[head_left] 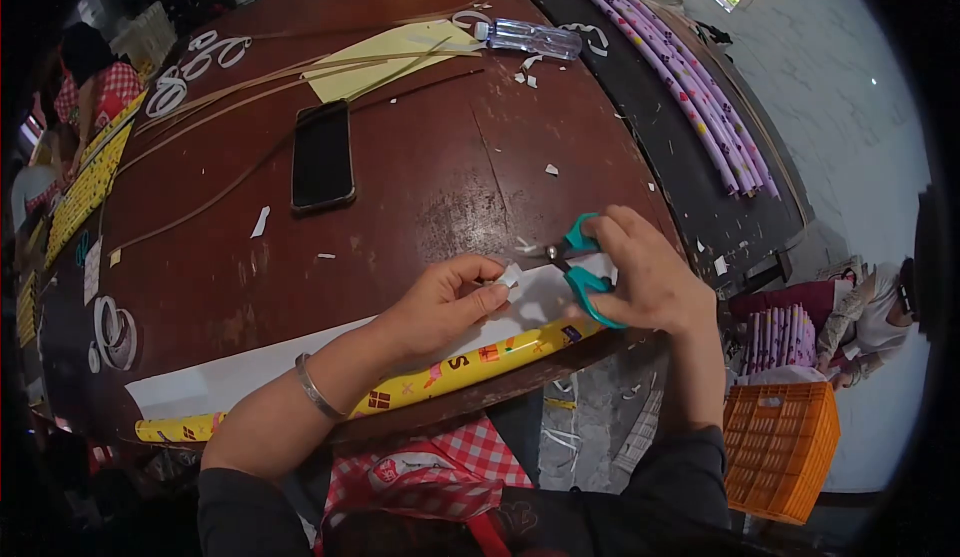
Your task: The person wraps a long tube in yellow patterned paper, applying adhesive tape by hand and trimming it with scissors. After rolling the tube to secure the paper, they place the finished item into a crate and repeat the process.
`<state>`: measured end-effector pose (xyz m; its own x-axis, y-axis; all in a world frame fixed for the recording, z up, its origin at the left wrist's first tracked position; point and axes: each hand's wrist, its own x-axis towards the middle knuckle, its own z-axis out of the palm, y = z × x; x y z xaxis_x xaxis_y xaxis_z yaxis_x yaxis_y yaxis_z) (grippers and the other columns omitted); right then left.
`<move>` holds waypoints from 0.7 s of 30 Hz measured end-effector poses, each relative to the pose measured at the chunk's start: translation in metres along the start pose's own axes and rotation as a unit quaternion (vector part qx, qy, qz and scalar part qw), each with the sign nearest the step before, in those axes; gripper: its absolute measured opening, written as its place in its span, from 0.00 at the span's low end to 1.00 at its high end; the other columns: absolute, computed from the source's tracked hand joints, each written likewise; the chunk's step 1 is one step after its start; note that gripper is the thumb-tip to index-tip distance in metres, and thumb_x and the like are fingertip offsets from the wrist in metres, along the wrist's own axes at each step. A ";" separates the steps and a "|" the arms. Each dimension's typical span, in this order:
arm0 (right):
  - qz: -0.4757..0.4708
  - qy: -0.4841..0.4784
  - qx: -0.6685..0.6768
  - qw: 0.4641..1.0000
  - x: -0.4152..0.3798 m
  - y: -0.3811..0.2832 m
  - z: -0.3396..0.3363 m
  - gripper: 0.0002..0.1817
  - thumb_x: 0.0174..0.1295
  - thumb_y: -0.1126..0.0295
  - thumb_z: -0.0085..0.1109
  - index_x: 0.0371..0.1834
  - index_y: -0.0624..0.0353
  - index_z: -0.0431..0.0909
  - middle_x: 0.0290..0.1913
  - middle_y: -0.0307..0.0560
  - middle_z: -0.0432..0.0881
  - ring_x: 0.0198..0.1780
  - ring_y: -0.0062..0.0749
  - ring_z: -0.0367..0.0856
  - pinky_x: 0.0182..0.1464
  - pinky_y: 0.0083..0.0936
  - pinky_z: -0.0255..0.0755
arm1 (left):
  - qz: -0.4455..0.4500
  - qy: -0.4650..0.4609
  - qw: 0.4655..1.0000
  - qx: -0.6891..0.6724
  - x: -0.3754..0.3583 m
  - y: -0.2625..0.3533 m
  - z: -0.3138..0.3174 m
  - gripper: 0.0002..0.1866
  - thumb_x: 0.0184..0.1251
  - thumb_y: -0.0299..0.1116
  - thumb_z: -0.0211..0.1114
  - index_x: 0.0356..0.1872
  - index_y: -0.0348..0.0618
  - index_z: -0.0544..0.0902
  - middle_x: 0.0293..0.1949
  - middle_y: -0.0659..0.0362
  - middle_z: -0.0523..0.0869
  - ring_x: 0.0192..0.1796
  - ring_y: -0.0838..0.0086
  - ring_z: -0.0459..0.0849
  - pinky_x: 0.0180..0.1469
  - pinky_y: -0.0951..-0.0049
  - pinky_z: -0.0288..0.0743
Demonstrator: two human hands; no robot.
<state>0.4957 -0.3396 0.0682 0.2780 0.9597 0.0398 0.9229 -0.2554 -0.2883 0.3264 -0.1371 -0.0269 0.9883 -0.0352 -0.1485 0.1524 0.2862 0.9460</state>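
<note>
A yellow patterned roll [488, 355] lies along the near edge of the table [400, 242]. Over it, the left hand's [437, 307] fingers pinch a white paper scrap [511, 275]; rightward, the right hand's [658, 279] fingers grip spread teal-handled scissors [552, 253], blades towards the scrap.

Below the left grip [445, 305], the printed paper [470, 365] looks glossy, the scissor handles [582, 285] smooth plastic, the surface [420, 187] beyond scuffed wood.

Teal-handled scissors [552, 254]; yellow printed paper [487, 354]; lilac rolls [690, 97], seemingly floral.
</note>
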 end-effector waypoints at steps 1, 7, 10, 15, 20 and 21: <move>-0.018 -0.009 0.002 1.000 -0.008 -0.003 0.001 0.39 0.44 0.51 0.79 0.53 0.65 0.73 0.46 0.56 0.75 0.52 0.56 0.76 0.53 0.41 0.71 | 0.024 0.002 1.000 -0.007 0.000 -0.001 0.001 0.10 0.76 0.33 0.62 0.50 0.39 0.81 0.42 0.65 0.82 0.43 0.84 0.78 0.47 0.79 0.74; -0.006 -0.009 0.018 1.000 -0.023 -0.005 0.011 0.37 0.46 0.44 0.75 0.47 0.65 0.75 0.40 0.57 0.75 0.45 0.54 0.76 0.51 0.43 0.70 | 0.042 -0.005 0.999 0.001 0.000 -0.004 -0.001 0.09 0.75 0.29 0.61 0.50 0.39 0.84 0.54 0.61 0.78 0.51 0.81 0.80 0.55 0.77 0.76; 0.000 -0.019 0.019 1.000 -0.023 -0.006 0.012 0.37 0.46 0.43 0.75 0.47 0.65 0.75 0.38 0.57 0.75 0.44 0.54 0.77 0.51 0.43 0.70 | 0.043 0.003 0.999 -0.013 -0.001 -0.002 0.002 0.07 0.74 0.29 0.63 0.46 0.37 0.83 0.55 0.61 0.77 0.48 0.82 0.80 0.52 0.78 0.75; 0.003 -0.035 0.002 0.999 -0.021 -0.006 0.012 0.42 0.43 0.43 0.78 0.50 0.66 0.75 0.43 0.57 0.76 0.47 0.54 0.77 0.51 0.42 0.71 | 0.046 -0.003 0.999 -0.006 -0.001 -0.002 0.001 0.07 0.73 0.29 0.63 0.45 0.38 0.83 0.57 0.61 0.76 0.48 0.82 0.79 0.53 0.78 0.74; -0.003 -0.043 -0.001 0.999 -0.017 -0.010 0.012 0.42 0.43 0.42 0.77 0.51 0.67 0.75 0.45 0.59 0.77 0.50 0.56 0.77 0.53 0.43 0.71 | 0.036 0.001 0.999 -0.002 -0.002 -0.001 0.001 0.05 0.73 0.28 0.63 0.43 0.38 0.83 0.56 0.61 0.75 0.47 0.83 0.78 0.53 0.79 0.74; -0.003 -0.043 -0.001 0.999 -0.016 -0.011 0.012 0.42 0.43 0.42 0.77 0.51 0.67 0.75 0.45 0.59 0.77 0.50 0.56 0.77 0.53 0.43 0.71 | 0.040 -0.002 0.999 -0.006 -0.001 -0.003 0.000 0.06 0.74 0.28 0.62 0.45 0.38 0.84 0.56 0.61 0.75 0.48 0.83 0.79 0.53 0.79 0.75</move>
<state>0.4785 -0.3508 0.0595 0.2493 0.9676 -0.0401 0.9248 -0.2502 -0.2867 0.3247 -0.1381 -0.0297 0.9974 -0.0157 -0.0709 0.0724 0.2996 0.9513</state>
